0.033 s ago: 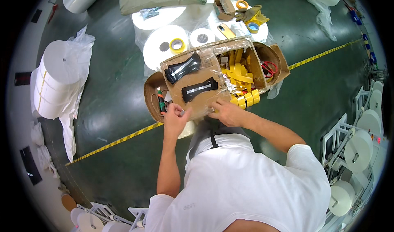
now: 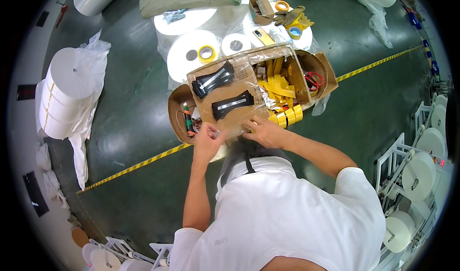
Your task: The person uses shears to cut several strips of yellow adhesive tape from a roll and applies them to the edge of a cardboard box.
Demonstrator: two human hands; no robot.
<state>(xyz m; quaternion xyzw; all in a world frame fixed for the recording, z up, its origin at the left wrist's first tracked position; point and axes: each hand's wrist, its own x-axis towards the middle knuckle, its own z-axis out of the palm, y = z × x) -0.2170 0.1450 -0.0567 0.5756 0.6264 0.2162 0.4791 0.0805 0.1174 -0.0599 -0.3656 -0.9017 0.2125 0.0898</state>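
Just off the near left corner of the cardboard work surface (image 2: 238, 120), my left hand (image 2: 207, 140) has its fingertips pinched together around a small pale thing, too little to identify. My right hand (image 2: 266, 133) is at the near edge of the cardboard, its fingers curled; what they hold, if anything, is hidden. Two bundles of black strips, each with a light band across, lie ahead of my hands: a nearer one (image 2: 233, 104) and a farther one (image 2: 213, 79). Several yellow tape rolls (image 2: 290, 115) sit in a row beside my right wrist.
A left side bin (image 2: 175, 109) holds a green-and-orange tool (image 2: 188, 119). Yellow strips (image 2: 279, 86) fill the box's right compartment; red-handled scissors (image 2: 314, 80) lie in the right bin. Behind are white rolls (image 2: 178, 66), a tape roll (image 2: 206, 54), a phone (image 2: 264, 36) and gloves (image 2: 291, 16).
My left hand has shifted slightly right and toward me, still pinched. The right hand stays at the near edge with hardly any movement.
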